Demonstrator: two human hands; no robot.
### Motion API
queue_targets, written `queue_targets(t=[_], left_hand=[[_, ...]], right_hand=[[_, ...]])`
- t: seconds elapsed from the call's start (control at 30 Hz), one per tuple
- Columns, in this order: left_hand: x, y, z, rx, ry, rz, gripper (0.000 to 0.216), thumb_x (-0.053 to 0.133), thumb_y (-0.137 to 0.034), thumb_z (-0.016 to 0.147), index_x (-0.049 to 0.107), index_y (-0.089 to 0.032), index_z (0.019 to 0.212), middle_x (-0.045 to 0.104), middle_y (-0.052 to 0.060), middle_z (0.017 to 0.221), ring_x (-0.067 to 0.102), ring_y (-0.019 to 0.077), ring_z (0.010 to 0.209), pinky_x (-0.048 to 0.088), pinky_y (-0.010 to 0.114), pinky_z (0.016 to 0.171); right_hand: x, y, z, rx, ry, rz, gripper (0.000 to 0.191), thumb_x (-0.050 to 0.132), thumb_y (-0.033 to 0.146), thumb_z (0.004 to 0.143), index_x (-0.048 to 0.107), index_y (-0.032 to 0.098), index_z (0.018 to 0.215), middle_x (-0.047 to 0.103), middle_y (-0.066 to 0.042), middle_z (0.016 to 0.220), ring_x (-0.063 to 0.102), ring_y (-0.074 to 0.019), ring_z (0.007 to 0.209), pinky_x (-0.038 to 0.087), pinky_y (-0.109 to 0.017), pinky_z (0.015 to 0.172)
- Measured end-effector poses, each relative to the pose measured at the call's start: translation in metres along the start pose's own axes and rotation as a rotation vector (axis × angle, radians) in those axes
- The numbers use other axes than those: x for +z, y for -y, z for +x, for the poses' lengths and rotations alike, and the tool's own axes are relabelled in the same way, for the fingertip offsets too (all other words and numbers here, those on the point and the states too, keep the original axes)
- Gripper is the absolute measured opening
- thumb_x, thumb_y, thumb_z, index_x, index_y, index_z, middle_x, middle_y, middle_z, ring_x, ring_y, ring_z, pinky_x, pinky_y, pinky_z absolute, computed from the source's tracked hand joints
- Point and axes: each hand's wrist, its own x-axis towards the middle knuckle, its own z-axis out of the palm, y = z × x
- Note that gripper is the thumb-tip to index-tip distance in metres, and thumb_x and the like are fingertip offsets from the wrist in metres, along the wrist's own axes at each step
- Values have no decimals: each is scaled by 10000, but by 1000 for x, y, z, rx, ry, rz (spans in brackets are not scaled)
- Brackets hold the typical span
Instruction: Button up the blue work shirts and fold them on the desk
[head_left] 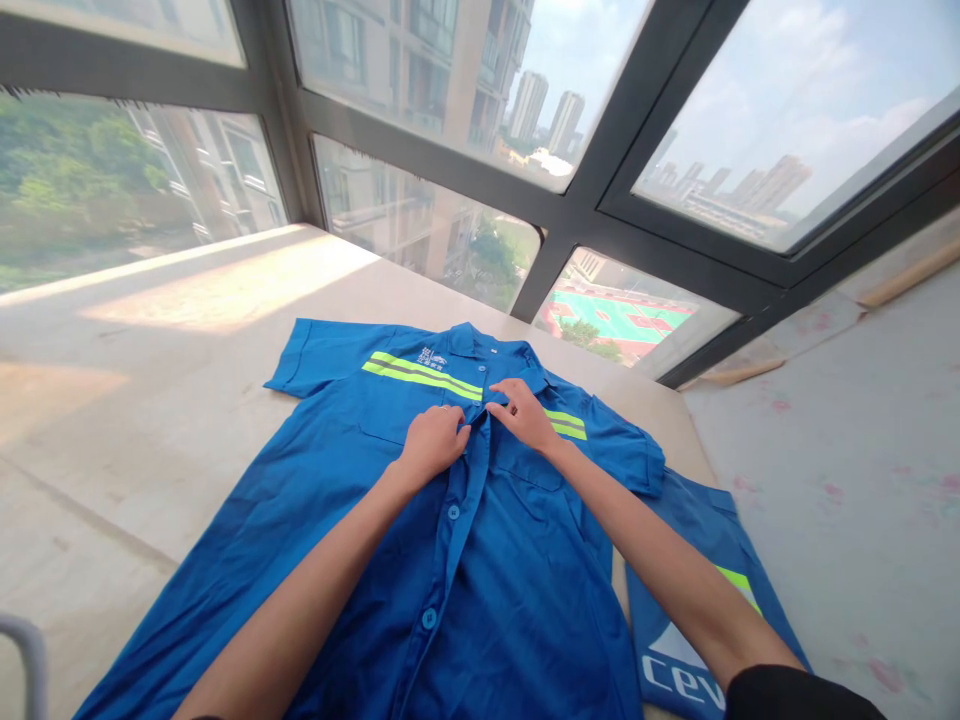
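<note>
A blue short-sleeved work shirt [322, 500] lies front side up, with yellow-green reflective stripes and white lettering on the chest. Its front is unbuttoned lower down, where blue buttons show along one edge. My left hand [435, 440] is closed on the front edge at mid-chest, thumb and fingers pinching the cloth. Just right of it, below the collar, is my right hand [523, 413]; its thumb and index finger are apart beside the button edge, the other fingers curled. The thumb appears to touch the cloth.
The shirt is spread on a pale stone-like ledge [97, 400] under dark-framed windows [420, 160]. A second folded blue garment [690, 530], with a stripe and white print, lies at the right by a flowered wall [847, 480]. A grey curved bar [30, 650] is at lower left.
</note>
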Motion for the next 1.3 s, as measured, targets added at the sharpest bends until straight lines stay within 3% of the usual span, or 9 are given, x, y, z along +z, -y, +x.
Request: queue_targets(t=[0.13, 0.27, 0.47, 0.63, 0.77, 0.87, 0.97, 1.13, 1.3], left_hand=[[-5, -16, 31, -40, 16, 64, 349, 499, -358, 923, 594, -169, 1201, 674, 127, 1120, 641, 267, 1032, 480, 340, 814], [6, -19, 44, -15, 54, 75, 289, 495, -264, 894, 637, -199, 1136, 666, 111, 1106, 647, 253, 1013, 481, 329, 816], [31, -10, 39, -65, -82, -49, 257, 484, -306, 914, 616, -177, 1092, 703, 104, 979, 656, 259, 951, 472, 335, 789], [35, -5, 35, -26, -132, -140, 211, 518, -354, 909, 631, -179, 944, 696, 94, 909, 648, 244, 882, 461, 330, 770], [30, -2, 37, -9, -106, -194, 319, 451, -378, 951, 641, -182, 786, 681, 96, 859, 641, 231, 854, 463, 327, 773], [28, 0, 40, -72, -110, -229, 274, 391, -255, 966, 649, -168, 929, 696, 97, 916, 645, 222, 880, 469, 321, 784], [29, 5, 45, -112, -98, -236, 250, 454, -216, 933, 640, -168, 1093, 711, 88, 972, 651, 221, 919, 479, 308, 798], [27, 12, 53, -52, 7, -186, 265, 496, -240, 915, 718, -200, 1054, 729, 92, 1012, 655, 241, 973, 488, 316, 840], [17, 13, 58, -40, 109, -193, 278, 470, -279, 921, 733, -198, 959, 746, 92, 993, 675, 248, 922, 490, 311, 797]], right_hand=[[9, -5, 13, -54, 167, -147, 294, 615, 179, 835, 644, 193, 1127, 633, -85, 1080, 624, -191, 856, 526, -357, 854], [7, -10, 14, -51, 245, -223, 388, 580, 81, 771, 651, 201, 1133, 657, -76, 1117, 598, -220, 1082, 495, -354, 948], [-3, -9, 9, -37, 203, -229, 323, 567, 87, 793, 695, 230, 1054, 699, -59, 1097, 636, -230, 1036, 512, -370, 926], [2, -5, 13, -52, 131, -224, 278, 548, 81, 811, 720, 246, 955, 723, -41, 1015, 656, -223, 974, 524, -356, 877], [7, -2, 15, -76, 108, -269, 262, 531, 72, 848, 720, 234, 929, 724, -43, 1001, 660, -208, 934, 513, -317, 819], [10, -1, 14, -114, 105, -332, 234, 530, 100, 895, 716, 228, 952, 713, -51, 1008, 655, -195, 910, 488, -280, 746], [11, -3, 14, -183, 139, -419, 180, 540, 176, 935, 713, 227, 945, 683, -60, 969, 632, -175, 829, 443, -255, 659], [11, -7, 15, -279, 180, -476, 219, 493, 235, 975, 697, 224, 894, 647, -57, 936, 578, -139, 738, 384, -239, 615], [12, -11, 10, -277, 165, -457, 238, 458, 245, 985, 692, 237, 942, 675, -58, 996, 601, -140, 766, 362, -236, 572]])
